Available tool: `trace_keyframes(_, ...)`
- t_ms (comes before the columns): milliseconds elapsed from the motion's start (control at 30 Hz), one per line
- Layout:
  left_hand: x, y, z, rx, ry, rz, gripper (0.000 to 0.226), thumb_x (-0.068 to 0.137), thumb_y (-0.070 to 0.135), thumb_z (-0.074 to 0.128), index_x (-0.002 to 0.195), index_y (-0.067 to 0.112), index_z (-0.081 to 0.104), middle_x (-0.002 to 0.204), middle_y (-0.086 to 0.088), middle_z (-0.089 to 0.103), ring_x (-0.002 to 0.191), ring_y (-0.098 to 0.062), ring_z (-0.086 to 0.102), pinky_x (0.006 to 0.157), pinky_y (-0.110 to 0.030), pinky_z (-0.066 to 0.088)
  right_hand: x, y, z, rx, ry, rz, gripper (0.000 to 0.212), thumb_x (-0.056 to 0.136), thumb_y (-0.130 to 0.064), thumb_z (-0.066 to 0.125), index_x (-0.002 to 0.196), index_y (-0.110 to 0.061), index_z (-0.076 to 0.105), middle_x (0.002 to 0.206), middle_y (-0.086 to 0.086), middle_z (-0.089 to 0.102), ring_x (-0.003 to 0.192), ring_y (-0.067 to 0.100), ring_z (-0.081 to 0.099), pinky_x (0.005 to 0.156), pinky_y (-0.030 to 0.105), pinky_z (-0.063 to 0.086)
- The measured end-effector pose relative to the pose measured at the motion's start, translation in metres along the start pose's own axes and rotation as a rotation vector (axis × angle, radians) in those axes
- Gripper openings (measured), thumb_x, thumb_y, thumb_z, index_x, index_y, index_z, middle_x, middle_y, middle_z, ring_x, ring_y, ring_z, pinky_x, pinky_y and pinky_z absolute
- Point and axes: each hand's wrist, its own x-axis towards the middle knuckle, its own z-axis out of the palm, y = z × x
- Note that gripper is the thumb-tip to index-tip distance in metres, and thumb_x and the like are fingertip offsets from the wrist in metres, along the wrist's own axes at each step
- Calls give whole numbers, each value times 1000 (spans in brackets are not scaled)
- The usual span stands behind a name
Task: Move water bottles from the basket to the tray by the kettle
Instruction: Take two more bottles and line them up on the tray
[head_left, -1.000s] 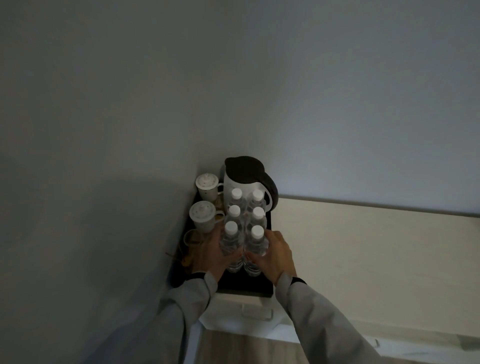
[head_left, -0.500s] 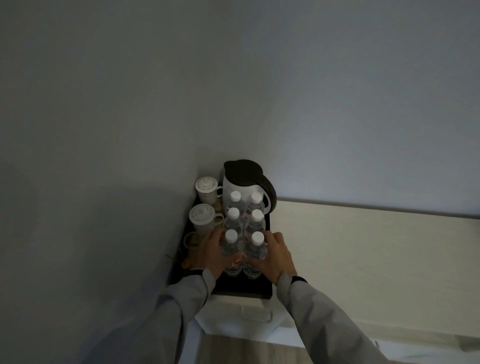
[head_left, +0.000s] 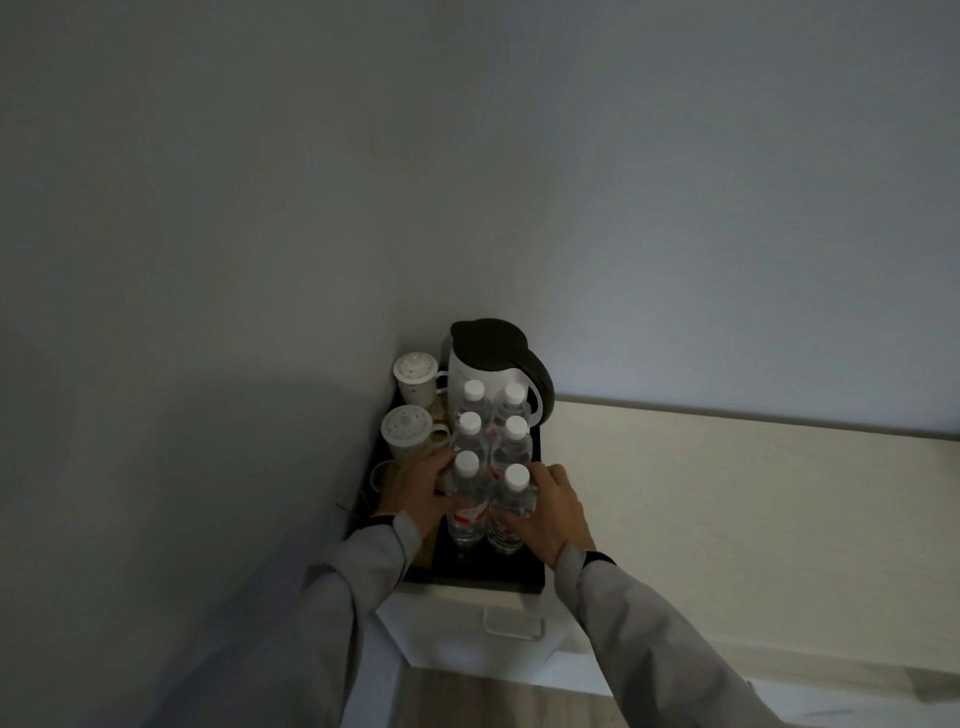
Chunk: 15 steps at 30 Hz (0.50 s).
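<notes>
Several clear water bottles with white caps stand in two rows on a black tray (head_left: 485, 571) in front of a white kettle (head_left: 491, 364) with a dark lid. My left hand (head_left: 418, 493) wraps the front left bottle (head_left: 466, 499). My right hand (head_left: 550, 506) wraps the front right bottle (head_left: 513, 506). Both front bottles stand upright on the tray, close together. The basket is out of view.
Two lidded white cups (head_left: 408, 431) stand on the tray's left side against the wall. A pale counter (head_left: 727, 519) runs to the right. The corner walls close in at the left and back. A small white plate (head_left: 511, 621) lies below the tray.
My hands and the two front bottles have stayed almost where they were; the fingers have shifted slightly on the bottles.
</notes>
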Motion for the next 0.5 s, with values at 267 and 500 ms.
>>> trace_keyframes(267, -5, -5, 8, -100, 62, -81, 63, 69, 26, 86, 125, 18, 59, 123, -6, 64, 112, -22, 62, 95, -45, 54, 2, 2, 3, 12, 24, -14, 58, 71, -44, 78, 121, -28, 52, 103, -5, 43, 98, 31, 60, 78, 28, 42)
trace_keyframes(500, 0, -8, 6, -69, 30, -76, 61, 71, 17, 85, 127, 13, 60, 125, -12, 58, 116, -29, 58, 98, -51, 51, 7, 4, 2, 87, -4, -95, 57, 70, -50, 72, 121, -28, 57, 105, -3, 42, 99, 28, 58, 84, 32, 47)
